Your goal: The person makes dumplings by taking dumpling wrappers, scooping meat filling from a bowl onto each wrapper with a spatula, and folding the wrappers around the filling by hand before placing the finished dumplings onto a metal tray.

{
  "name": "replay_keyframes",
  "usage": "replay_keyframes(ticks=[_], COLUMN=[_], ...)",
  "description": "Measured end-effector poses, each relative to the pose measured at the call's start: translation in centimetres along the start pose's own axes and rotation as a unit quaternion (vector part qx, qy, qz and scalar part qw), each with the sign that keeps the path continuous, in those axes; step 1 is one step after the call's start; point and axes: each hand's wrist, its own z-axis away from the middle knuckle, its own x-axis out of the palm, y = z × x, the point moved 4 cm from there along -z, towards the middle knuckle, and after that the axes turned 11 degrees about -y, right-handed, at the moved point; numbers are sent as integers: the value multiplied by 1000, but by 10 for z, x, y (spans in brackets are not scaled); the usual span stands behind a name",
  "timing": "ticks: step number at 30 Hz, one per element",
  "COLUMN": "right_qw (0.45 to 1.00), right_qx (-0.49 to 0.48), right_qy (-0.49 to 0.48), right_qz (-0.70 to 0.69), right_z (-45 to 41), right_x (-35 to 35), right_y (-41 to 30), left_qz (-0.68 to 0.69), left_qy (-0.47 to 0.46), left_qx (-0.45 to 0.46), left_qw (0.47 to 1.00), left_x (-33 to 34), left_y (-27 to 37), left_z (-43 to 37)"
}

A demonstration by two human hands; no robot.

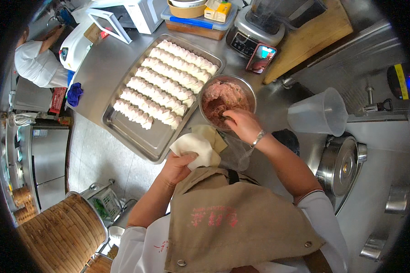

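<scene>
My left hand holds pale dough wrappers just in front of my apron, thumb on top. More yellowish wrappers lie beneath and behind them, beside a clear plastic bag. My right hand reaches over the near rim of a round steel bowl, fingertips down at the minced meat filling. Something small and dark shows at those fingertips, too hidden to identify. Left of the bowl, a steel tray carries several rows of folded wontons; the nearest row is shorter.
A propped phone, a blender and a wooden board stand behind the bowl. A translucent plastic jug and lidded steel pot are at right. Bamboo steamers stand lower left. Another person works far left.
</scene>
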Motion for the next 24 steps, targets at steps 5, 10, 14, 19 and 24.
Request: replay_keyframes(ticks=[5, 10, 14, 19, 24], right_qw=[991, 999, 999, 999, 999], right_qx=[39, -14, 2, 14, 26], right_qy=[-105, -45, 34, 5, 4], right_qz=[77, -15, -40, 43, -34], right_z=[-18, -5, -12, -51, -68], right_x=[15, -28, -69, -29, -24], right_y=[14, 7, 2, 30, 32], left_qz=[25, 123, 106, 49, 77], left_qy=[64, -4, 19, 14, 100], left_qx=[-36, -32, -39, -31, -52], left_qw=[997, 992, 993, 998, 991], left_x=[-9, -26, -29, -35, -41], left_y=[5, 9, 15, 11, 13], left_z=[-7, -10, -18, -29, -25])
